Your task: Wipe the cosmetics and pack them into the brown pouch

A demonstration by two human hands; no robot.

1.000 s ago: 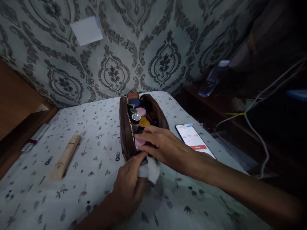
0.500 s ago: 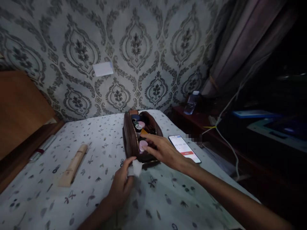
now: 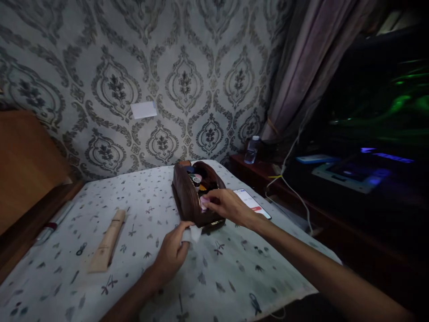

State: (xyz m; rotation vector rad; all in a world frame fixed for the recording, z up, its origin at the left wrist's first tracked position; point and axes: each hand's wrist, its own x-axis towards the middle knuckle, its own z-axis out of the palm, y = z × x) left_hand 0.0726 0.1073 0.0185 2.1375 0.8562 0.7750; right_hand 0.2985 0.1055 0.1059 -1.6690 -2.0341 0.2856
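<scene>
A brown zip pouch [image 3: 185,197] stands unzipped on the patterned cloth, with several cosmetics inside, among them a container with a shiny round cap [image 3: 196,181]. My right hand [image 3: 231,206] reaches into its near end, fingers closed on a small pink round-topped container [image 3: 203,204] that is partly hidden behind them. Just in front of the pouch, my left hand [image 3: 171,251] pinches a crumpled white tissue [image 3: 195,234] between thumb and fingers. The tissue is close to the pouch's near corner; whether they touch I cannot tell.
A beige squeeze tube [image 3: 107,243] lies on the cloth at left. Beside the pouch, a lit phone [image 3: 250,200] is partly behind my right hand. A clear bottle [image 3: 252,150] stands on the dark red surface at right, near a white cable [image 3: 298,199].
My right fingers have closed around the pink container, where they were spread beside it before. My left hand still has the tissue. The camera view has turned somewhat to the right.
</scene>
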